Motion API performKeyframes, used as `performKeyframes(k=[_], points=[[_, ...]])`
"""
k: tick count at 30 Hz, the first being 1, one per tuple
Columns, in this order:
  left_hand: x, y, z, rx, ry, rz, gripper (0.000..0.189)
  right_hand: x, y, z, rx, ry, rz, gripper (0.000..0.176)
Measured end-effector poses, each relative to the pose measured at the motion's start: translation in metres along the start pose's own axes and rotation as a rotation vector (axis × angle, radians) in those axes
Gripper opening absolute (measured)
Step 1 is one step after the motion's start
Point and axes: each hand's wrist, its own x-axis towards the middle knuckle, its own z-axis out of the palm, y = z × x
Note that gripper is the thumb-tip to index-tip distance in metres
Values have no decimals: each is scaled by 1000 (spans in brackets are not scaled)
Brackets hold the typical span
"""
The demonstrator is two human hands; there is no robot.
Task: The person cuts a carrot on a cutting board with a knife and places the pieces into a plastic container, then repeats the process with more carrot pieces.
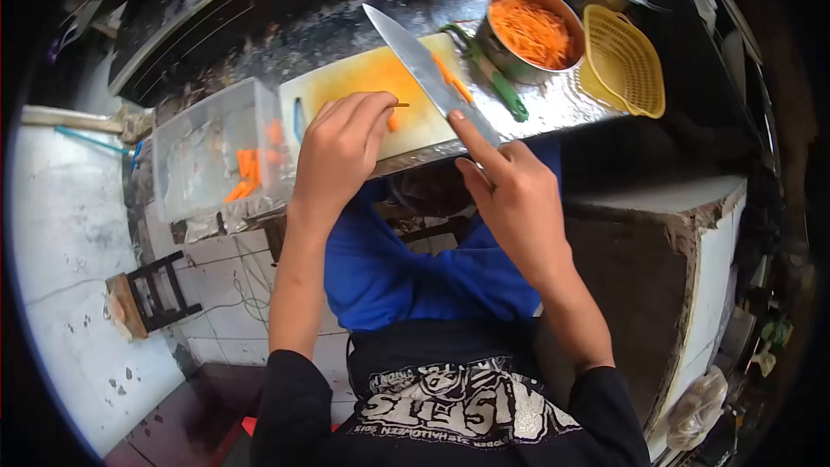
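My right hand [519, 195] grips a large kitchen knife [413, 52], index finger stretched along the back of the blade; its handle is hidden in my palm. The blade slants over the right part of the cutting board [346, 82], tip pointing away to the left. On the board's left half my left hand [341, 147] is closed, fingertips down around a small carrot piece [393, 123], mostly covered by the fingers. A thin dark stick-like thing sticks out by the fingertips. Carrot strips [451, 79] lie just right of the blade.
A clear plastic box [177, 160] with carrot sticks [246, 175] stands left of the board. To the right are a green-handled tool [506, 95], a metal pot [510, 56] of shredded carrot [532, 30] and a yellow basket [618, 56]. The counter's front edge runs close to my legs.
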Motion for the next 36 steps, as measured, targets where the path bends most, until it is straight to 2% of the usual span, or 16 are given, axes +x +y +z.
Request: performKeyframes(k=[2, 3, 5, 8, 13, 15, 16, 17, 19, 21, 23, 26, 28, 32, 34, 36], points=[[-6, 5, -35, 57, 213, -56, 12, 7, -3, 2, 44, 0, -45, 61], [-21, 5, -15, -64, 320, -138, 12, 10, -3, -22, -149, -86, -91, 62], [-40, -19, -73, 8, 386, -320, 10, 24, -24, -2, -80, -116, -183, 63], [-73, -68, -138, 138, 381, -424, 12, 55, -58, 15, -78, -169, -386, 57], [-118, -137, -192, 271, 97, -509, 16, 112, -124, 49, -144, -209, -670, 42], [-126, -146, -199, 219, 82, -611, 16, 127, -152, 61, -213, -265, -732, 34], [-128, -150, -198, 259, 91, -558, 21, 138, -165, 70, -285, -363, -747, 48], [-131, -155, -199, 298, 100, -503, 26, 146, -178, 79, -286, -359, -755, 48], [-123, -143, -196, 255, 99, -458, 33, 157, -199, 95, -309, -411, -844, 20], [-116, -136, -188, 210, 94, -415, 39, 167, -218, 105, -321, -407, -877, 19], [-114, -135, -181, 197, -54, -470, 55, 174, -229, 110, -333, -405, -911, 18], [-117, -139, -177, 178, -44, -536, 57, 182, -238, 100, -393, -438, -901, 17], [-119, -143, -177, 175, -35, -539, 57, 184, -236, 96, -439, -392, -895, 34], [-125, -152, -179, 246, -14, -546, 57, 187, -231, 81, -431, -358, -858, 34], [-130, -161, -178, 318, 21, -534, 58, 188, -227, 75, -373, -419, -886, 18], [-124, -158, -178, 388, 55, -513, 59, 185, -227, 75, -422, -387, -909, 22]])
